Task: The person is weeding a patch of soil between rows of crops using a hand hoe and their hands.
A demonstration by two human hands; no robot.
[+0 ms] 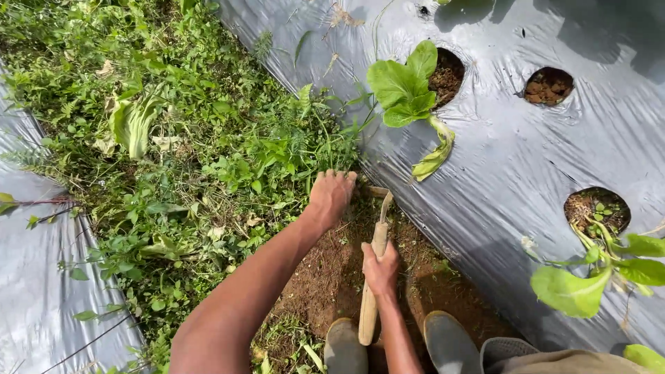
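We gripped the wooden-handled hoe (377, 242) in our right hand (380, 269) while our left hand (331, 194) clutched weeds (228, 159) beside the plastic sheet (499, 166), a bare soil patch (325, 277) cleared, most weeds left.

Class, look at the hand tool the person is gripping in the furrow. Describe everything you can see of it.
The hand hoe has a pale, smooth wooden handle, worn-looking and slightly tapered, running nearly straight up the picture from between the two boots. The right hand wraps around its middle; its butt end shows below the hand. At the far end a narrow head meets the bare brown soil beside the left hand, which grasps the weeds. The blade's shape is hidden by dirt and shadow.
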